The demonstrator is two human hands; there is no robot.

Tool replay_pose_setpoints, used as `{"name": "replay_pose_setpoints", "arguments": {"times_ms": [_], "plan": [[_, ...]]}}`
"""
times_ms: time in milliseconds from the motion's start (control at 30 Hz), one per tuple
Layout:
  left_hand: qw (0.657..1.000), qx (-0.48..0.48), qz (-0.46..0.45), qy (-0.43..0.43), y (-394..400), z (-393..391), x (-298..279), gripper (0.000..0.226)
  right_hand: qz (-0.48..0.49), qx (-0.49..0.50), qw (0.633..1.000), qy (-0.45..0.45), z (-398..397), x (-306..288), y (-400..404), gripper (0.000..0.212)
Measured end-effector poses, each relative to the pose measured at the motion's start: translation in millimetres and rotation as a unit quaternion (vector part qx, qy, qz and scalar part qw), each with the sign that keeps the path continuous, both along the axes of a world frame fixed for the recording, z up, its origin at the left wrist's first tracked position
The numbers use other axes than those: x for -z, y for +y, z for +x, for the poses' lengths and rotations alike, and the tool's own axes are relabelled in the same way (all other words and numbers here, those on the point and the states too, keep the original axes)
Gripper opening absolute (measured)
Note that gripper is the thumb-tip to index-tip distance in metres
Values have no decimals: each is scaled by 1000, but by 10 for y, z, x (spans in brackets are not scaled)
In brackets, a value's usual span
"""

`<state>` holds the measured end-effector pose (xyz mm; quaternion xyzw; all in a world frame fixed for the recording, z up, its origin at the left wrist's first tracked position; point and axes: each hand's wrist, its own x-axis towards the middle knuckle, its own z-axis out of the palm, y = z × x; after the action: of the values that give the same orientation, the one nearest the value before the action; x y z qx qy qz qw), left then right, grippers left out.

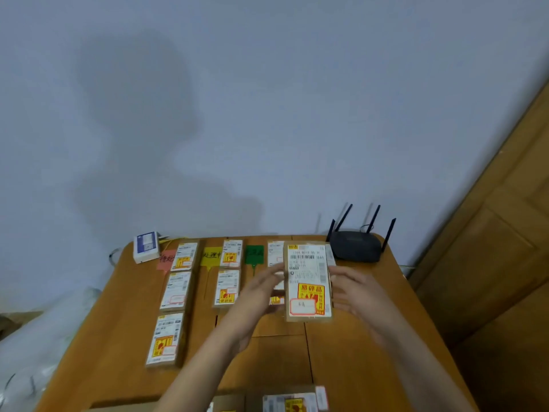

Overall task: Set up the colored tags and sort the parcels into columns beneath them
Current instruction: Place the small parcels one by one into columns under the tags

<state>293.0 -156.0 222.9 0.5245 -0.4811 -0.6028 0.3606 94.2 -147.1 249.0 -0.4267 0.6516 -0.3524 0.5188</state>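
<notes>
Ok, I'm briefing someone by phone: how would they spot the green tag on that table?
Start at the black router in the table's far right corner and look left along the back edge. Three coloured tags lie there: red, yellow, then the green tag, nearest the router. It alone shows no handwriting.
</notes>
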Motion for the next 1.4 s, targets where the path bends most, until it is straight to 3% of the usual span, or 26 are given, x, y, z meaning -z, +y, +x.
{"name": "replay_pose_setpoints", "arguments": {"times_ms": [233,367,533,667,900,1100,1267,1400], "plan": [[991,24,124,-46,-362,-862,829,36,153,35,987,19,-627,1061,-452,24],[981,40,174,-71,-657,-1211,1182,16,215,12,976,29,-933,1596,-772,22],[969,48,226,-90,-1121,-1479,1649,17,260,-16,965,34,-1183,2159,-1274,24],[962,0,264,-71,-1476,-1635,1928,16,279,-24,959,33,-1296,2466,-1678,20],[948,-45,308,-65,-1965,-1818,2321,4,297,-21,954,25,-1431,2822,-2165,13],[951,-39,299,-75,-2090,-1848,2586,9,310,4,951,7,-1441,2965,-2268,15],[952,-32,295,-73,-2064,-1814,2505,27,306,7,952,16,-1442,3011,-2247,41],[958,-8,271,-96,-1980,-1670,2374,31,258,54,963,48,-1326,2624,-2187,57]]}}
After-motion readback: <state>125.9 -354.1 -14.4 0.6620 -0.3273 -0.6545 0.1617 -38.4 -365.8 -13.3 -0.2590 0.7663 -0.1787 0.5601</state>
